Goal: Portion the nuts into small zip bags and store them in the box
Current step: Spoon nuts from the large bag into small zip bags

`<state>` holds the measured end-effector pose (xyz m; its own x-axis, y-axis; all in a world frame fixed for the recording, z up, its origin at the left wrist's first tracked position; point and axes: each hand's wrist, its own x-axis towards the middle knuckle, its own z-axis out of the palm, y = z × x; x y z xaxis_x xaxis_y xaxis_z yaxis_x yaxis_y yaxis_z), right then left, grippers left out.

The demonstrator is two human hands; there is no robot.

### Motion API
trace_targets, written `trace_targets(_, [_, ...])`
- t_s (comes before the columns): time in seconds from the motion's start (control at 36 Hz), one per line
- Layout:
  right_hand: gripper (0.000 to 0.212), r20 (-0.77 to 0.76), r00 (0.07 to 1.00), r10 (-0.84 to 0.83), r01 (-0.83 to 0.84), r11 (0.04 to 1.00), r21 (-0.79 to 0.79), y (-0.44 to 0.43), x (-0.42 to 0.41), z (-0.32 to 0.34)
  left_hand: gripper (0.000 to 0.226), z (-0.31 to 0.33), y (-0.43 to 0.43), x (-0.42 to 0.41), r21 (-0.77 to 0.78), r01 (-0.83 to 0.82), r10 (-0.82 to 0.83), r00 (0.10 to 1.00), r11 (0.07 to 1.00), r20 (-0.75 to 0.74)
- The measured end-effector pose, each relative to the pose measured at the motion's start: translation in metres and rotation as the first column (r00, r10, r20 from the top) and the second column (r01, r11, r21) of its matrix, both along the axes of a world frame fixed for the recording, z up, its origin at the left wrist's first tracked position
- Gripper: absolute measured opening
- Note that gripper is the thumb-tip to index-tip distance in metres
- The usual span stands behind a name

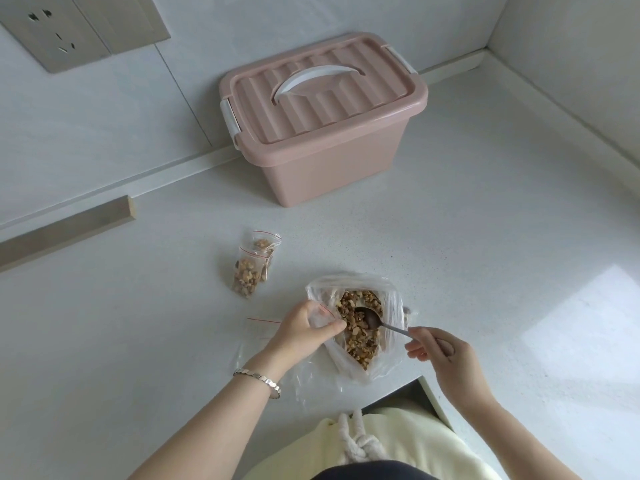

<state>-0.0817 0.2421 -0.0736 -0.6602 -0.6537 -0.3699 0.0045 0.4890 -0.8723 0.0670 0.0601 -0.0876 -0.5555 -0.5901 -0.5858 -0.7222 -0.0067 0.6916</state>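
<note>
The right hand point(446, 355) pinches the spoon point(381, 323), its long axis running leftward, bowl in the nuts point(360, 341); the left hand point(301, 330) grips a small zip bag point(319, 314).

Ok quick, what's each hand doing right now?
Left hand: closed, holding a small zip bag.
Right hand: closed, pinching the spoon, its bowl in the nuts.

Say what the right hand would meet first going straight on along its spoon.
Probably the plastic rim of the big bag, then the nuts where the spoon lies; height is unclear.
</note>
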Motion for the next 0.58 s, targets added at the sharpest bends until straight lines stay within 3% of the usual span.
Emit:
trace_targets(0.11, [0.022, 0.248, 0.96, -0.128, 0.128, 0.992, 0.016, -0.007, 0.001, 0.001, 0.039, -0.001, 0.002, 0.001, -0.003, 0.004, -0.004, 1.0, 1.0, -0.012])
trace_targets(0.22, [0.029, 0.373, 0.897, -0.237, 0.24, 0.97, 0.041, -0.005, -0.004, 0.002, 0.04, -0.002, 0.004, 0.003, -0.069, 0.03, -0.032, 0.999, 0.997, -0.026])
trace_targets(0.33, [0.034, 0.408, 0.873, -0.268, 0.273, 0.961, 0.047, 0.0, -0.008, 0.005, 0.038, -0.002, 0.01, 0.008, -0.355, 0.06, -0.066, 0.998, 0.933, -0.004])
trace_targets(0.44, [0.037, 0.388, 0.881, -0.272, 0.285, 0.958, 0.023, 0.003, -0.014, 0.01, 0.04, 0.004, 0.02, 0.011, -0.645, 0.003, -0.073, 0.994, 0.764, -0.082])
trace_targets(0.5, [0.038, 0.377, 0.885, -0.274, 0.295, 0.955, 0.0, 0.003, -0.017, 0.014, 0.04, 0.006, 0.023, 0.011, -0.665, 0.002, -0.095, 0.99, 0.747, -0.104])
trace_targets(0.58, [0.04, 0.362, 0.891, -0.273, 0.307, 0.951, -0.04, 0.0, -0.022, 0.023, 0.041, 0.012, 0.027, 0.009, -0.563, 0.024, -0.081, 0.994, 0.826, -0.076])
